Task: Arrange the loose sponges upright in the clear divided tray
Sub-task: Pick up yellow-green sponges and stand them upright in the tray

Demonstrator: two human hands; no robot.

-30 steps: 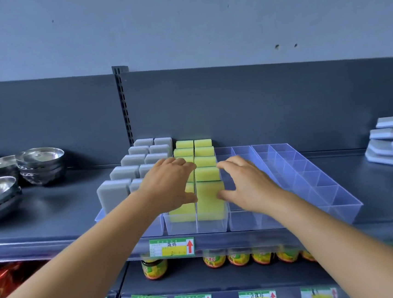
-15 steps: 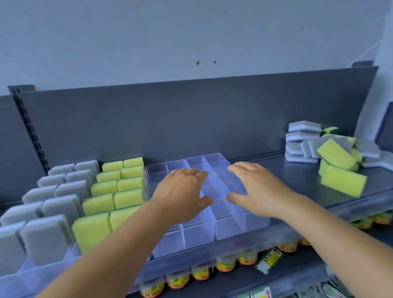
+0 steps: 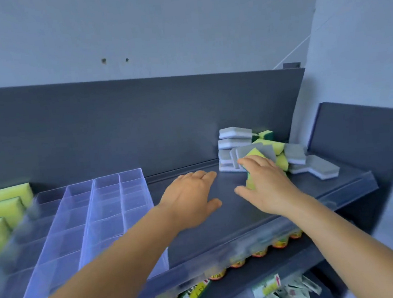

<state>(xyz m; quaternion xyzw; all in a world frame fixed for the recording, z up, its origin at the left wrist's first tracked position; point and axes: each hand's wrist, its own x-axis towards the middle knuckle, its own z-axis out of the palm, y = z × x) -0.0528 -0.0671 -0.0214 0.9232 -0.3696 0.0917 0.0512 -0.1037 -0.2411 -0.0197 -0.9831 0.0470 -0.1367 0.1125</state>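
Lying in a loose heap at the back right corner of the dark shelf [image 3: 221,218], the loose sponges [image 3: 294,157] are being reached for, grey-and-white ones stacked and tumbled among yellow ones with green backing. A yellow sponge [image 3: 252,167] at the near left of the heap is being closed on by the right hand [image 3: 265,185], fingers laid over its top and thumb spread below its near edge; whether it is truly being gripped cannot be told. The left hand [image 3: 191,202] is being held flat above the bare shelf just left of it, fingers straight and apart, holding nothing. The clear divided tray [image 3: 114,204] is sitting on the left half of the shelf, its nearer cells bare, while upright yellow sponges [image 3: 4,205] are being kept in the cells at its far left edge. Jars with red lids [image 3: 237,262] are being displayed along the lower shelf.
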